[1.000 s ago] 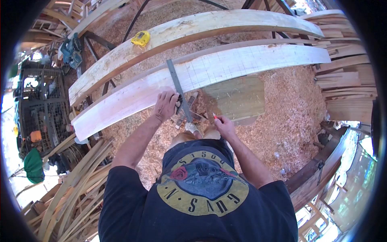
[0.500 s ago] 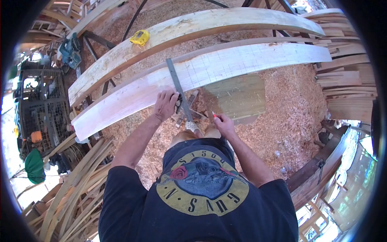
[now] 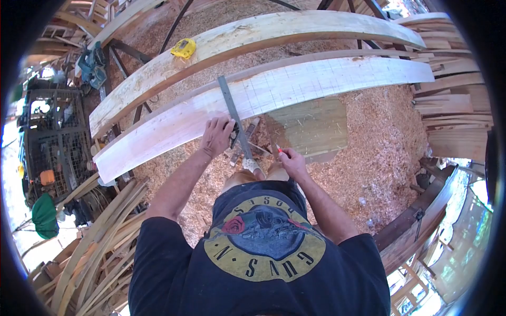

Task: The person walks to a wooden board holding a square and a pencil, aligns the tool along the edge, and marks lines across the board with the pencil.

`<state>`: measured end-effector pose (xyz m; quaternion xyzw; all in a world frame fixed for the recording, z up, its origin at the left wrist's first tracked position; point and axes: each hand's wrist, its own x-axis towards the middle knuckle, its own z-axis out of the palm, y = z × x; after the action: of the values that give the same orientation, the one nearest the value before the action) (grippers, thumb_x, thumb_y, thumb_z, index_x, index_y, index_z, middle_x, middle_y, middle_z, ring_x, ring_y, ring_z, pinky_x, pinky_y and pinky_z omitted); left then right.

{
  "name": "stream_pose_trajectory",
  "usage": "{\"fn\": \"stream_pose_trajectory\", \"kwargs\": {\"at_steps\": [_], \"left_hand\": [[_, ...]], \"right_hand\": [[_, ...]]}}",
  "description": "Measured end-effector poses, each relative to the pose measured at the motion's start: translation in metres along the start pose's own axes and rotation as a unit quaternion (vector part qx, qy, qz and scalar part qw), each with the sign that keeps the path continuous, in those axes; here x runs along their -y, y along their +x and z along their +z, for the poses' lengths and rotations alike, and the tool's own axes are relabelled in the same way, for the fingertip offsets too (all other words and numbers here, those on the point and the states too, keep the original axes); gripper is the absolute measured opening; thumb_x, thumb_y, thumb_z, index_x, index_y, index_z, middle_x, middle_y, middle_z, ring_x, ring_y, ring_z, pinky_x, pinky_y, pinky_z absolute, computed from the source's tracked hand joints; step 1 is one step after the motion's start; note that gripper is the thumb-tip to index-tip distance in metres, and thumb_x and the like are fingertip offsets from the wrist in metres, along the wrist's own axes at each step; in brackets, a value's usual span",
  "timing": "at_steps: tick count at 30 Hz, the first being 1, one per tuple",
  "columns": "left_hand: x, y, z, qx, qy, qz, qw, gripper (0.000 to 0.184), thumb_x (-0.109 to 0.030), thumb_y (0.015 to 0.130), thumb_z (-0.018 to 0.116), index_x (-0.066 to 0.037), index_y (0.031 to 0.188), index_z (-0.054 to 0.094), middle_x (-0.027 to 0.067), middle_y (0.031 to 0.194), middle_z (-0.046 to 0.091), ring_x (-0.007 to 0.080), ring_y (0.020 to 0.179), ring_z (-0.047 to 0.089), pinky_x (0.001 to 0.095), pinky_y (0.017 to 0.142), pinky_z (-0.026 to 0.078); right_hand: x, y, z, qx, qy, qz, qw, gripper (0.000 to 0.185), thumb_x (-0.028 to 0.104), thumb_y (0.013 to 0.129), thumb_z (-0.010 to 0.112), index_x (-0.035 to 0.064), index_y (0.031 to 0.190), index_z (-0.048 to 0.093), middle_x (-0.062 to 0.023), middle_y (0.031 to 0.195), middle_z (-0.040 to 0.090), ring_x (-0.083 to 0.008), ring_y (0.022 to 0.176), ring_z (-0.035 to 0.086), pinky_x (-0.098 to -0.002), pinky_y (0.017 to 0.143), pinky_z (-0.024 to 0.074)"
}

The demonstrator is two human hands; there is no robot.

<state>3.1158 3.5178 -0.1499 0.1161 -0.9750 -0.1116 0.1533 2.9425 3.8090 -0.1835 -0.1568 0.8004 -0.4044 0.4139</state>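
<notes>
A pale board point(image 3: 174, 124) with several pencil lines across its right half lies in front of me. Across it rests the steel blade of a combination square point(image 3: 228, 98), which sticks out past the near edge. My left hand point(image 3: 216, 138) is closed around the dark head of the square at that near edge, its fingertips over the board. To the right and closer to my body, my right hand point(image 3: 293, 162) pinches a pencil point(image 3: 280, 149) with a red-orange part, held apart from the board.
Beyond the board runs a second thick beam point(image 3: 295, 32) carrying a yellow tape measure point(image 3: 183, 48). A plywood sheet point(image 3: 311, 129) lies on the shavings-covered floor. Stacked planks point(image 3: 448, 100) stand at right, more strips point(image 3: 100, 237) at lower left, and a blue power tool point(image 3: 93, 66) at upper left.
</notes>
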Motion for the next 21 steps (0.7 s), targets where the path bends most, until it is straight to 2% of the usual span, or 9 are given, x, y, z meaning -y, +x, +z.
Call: {"fn": "stream_pose_trajectory", "kwargs": {"at_steps": [1,4,7,10,13,16,17,21], "left_hand": [[0.0,0.0,0.0,0.012,0.002,-0.01,1.0,0.046,-0.008,0.08,0.064,-0.008,0.126,0.061,0.0122,0.125,0.058,0.0343,0.112,0.055,0.0491,0.094,0.043],[-0.004,0.005,-0.005,0.021,-0.006,-0.026,0.999,0.046,-0.01,0.076,0.068,-0.009,0.123,0.064,0.0117,0.126,0.059,0.0341,0.114,0.055,0.0491,0.095,0.043],[-0.007,0.012,-0.013,-0.037,-0.006,-0.003,0.999,0.046,-0.012,0.071,0.071,-0.01,0.117,0.065,0.013,0.131,0.058,0.035,0.121,0.054,0.0503,0.1,0.042],[-0.003,0.017,-0.014,-0.062,-0.025,0.025,0.997,0.05,-0.006,0.064,0.074,-0.008,0.113,0.064,0.0167,0.137,0.056,0.0386,0.127,0.053,0.052,0.106,0.04],[-0.003,0.018,-0.017,-0.057,-0.038,0.024,0.997,0.05,-0.006,0.063,0.074,-0.009,0.111,0.063,0.0168,0.14,0.056,0.0397,0.129,0.052,0.0548,0.11,0.039],[0.001,0.016,-0.014,-0.053,-0.017,0.031,0.998,0.052,-0.011,0.059,0.075,-0.009,0.11,0.064,0.0163,0.14,0.055,0.0399,0.135,0.048,0.0582,0.116,0.035],[0.002,0.016,-0.014,-0.047,-0.023,0.032,0.998,0.053,-0.011,0.058,0.075,-0.009,0.11,0.064,0.0164,0.141,0.054,0.0404,0.136,0.047,0.0594,0.117,0.034],[0.003,0.017,-0.017,-0.025,-0.038,0.031,0.998,0.055,-0.011,0.055,0.075,-0.01,0.109,0.062,0.0167,0.143,0.053,0.042,0.14,0.045,0.0634,0.12,0.032]], "right_hand": [[0.004,-0.001,-0.002,0.006,0.001,0.001,1.0,0.034,0.027,0.096,0.066,0.0003,0.116,0.071,-0.0141,0.087,0.075,-0.0185,0.077,0.07,-0.0348,0.072,0.0553],[0.038,-0.014,-0.005,0.008,0.122,-0.01,0.992,0.03,0.015,0.096,0.064,0.0037,0.124,0.068,-0.0129,0.094,0.075,-0.016,0.074,0.069,-0.0318,0.068,0.0559],[0.054,-0.008,-0.006,0.057,0.207,-0.018,0.976,0.033,0.005,0.095,0.061,0.0047,0.128,0.064,-0.0131,0.101,0.073,-0.0154,0.075,0.07,-0.0307,0.067,0.0582],[0.083,-0.003,-0.017,0.139,0.273,0.0,0.952,0.036,0.002,0.096,0.056,-0.0001,0.131,0.062,-0.0156,0.103,0.072,-0.0205,0.076,0.072,-0.0336,0.07,0.061],[0.115,0.002,-0.028,0.214,0.417,0.035,0.883,0.04,0.001,0.095,0.054,-0.0049,0.135,0.059,-0.0175,0.107,0.072,-0.0247,0.08,0.074,-0.0356,0.073,0.0625],[0.14,0.007,-0.032,0.255,0.468,0.057,0.844,0.043,0.003,0.096,0.055,-0.0052,0.138,0.058,-0.0188,0.113,0.071,-0.0269,0.088,0.074,-0.037,0.08,0.0622],[0.139,0.009,-0.031,0.278,0.479,0.007,0.833,0.038,0.008,0.097,0.056,-0.0021,0.133,0.061,-0.0161,0.113,0.071,-0.0259,0.096,0.073,-0.0394,0.087,0.06],[0.151,0.02,-0.02,0.232,0.453,-0.033,0.86,0.033,0.012,0.1,0.056,-0.0016,0.13,0.06,-0.012,0.103,0.069,-0.022,0.088,0.069,-0.0371,0.084,0.0576]]}}
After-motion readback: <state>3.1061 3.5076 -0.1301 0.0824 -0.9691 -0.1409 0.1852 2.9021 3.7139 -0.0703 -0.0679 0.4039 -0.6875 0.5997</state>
